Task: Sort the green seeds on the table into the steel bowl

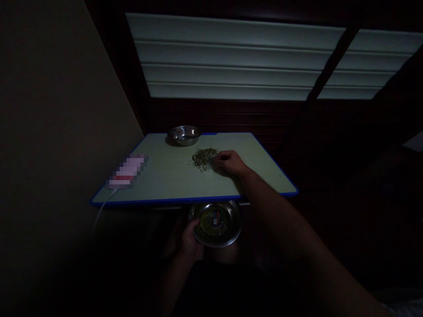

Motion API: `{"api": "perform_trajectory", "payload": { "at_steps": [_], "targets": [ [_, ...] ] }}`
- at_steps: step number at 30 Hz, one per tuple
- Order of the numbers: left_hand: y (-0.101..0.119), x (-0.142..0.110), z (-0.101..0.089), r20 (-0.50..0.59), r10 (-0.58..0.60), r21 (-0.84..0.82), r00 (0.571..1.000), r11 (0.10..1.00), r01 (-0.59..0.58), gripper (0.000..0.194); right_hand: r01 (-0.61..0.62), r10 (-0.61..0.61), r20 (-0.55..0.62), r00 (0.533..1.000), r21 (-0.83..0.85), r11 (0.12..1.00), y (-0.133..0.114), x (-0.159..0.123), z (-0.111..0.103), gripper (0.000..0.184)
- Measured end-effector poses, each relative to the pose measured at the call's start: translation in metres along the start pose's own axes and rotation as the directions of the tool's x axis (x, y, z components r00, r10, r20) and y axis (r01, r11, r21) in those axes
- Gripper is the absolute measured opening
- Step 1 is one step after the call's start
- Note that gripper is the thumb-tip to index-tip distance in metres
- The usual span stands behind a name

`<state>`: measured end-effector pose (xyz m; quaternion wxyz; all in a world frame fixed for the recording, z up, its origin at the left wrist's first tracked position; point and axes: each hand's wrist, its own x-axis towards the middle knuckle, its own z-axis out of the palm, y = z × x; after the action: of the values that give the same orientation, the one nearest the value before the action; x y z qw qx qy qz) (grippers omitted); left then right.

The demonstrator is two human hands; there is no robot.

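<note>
A small pile of greenish grains (202, 157) lies on a pale table with a blue edge (165, 200). My right hand (230, 162) rests on the table just right of the pile, its fingers curled toward the grains; what they pinch is too small to make out. Below the table's near edge, my left hand (190, 240) grips the rim of a steel bowl (231, 224) that holds more of the grains.
A second steel bowl (184, 134) stands at the table's far edge. A blurred pinkish object (127, 171) with a white cable lies at the left side. A wall rises on the left; dark slatted panels stand behind. The room is very dim.
</note>
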<state>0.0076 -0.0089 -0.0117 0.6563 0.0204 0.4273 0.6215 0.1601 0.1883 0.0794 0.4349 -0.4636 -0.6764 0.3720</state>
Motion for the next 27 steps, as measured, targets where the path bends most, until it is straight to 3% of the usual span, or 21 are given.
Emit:
{"api": "perform_trajectory", "payload": {
  "at_steps": [16, 21, 27],
  "targets": [
    [-0.001, 0.006, -0.004, 0.014, 0.014, -0.027, 1.0, 1.0, -0.014, 0.026, -0.068, 0.068, -0.011, 0.998, 0.053, 0.996, -0.004, -0.001, -0.003, 0.011],
    [0.0, 0.002, 0.0, -0.004, 0.009, -0.04, 1.0, 0.999, -0.009, 0.031, -0.102, 0.099, 0.04, 0.994, 0.075, 0.992, -0.008, -0.003, -0.004, 0.011],
    [0.002, -0.002, 0.003, -0.024, -0.02, -0.031, 1.0, 0.999, 0.019, 0.023, -0.106, 0.099, 0.076, 0.992, 0.093, 0.99, -0.011, -0.004, -0.006, 0.012]
  ]
}}
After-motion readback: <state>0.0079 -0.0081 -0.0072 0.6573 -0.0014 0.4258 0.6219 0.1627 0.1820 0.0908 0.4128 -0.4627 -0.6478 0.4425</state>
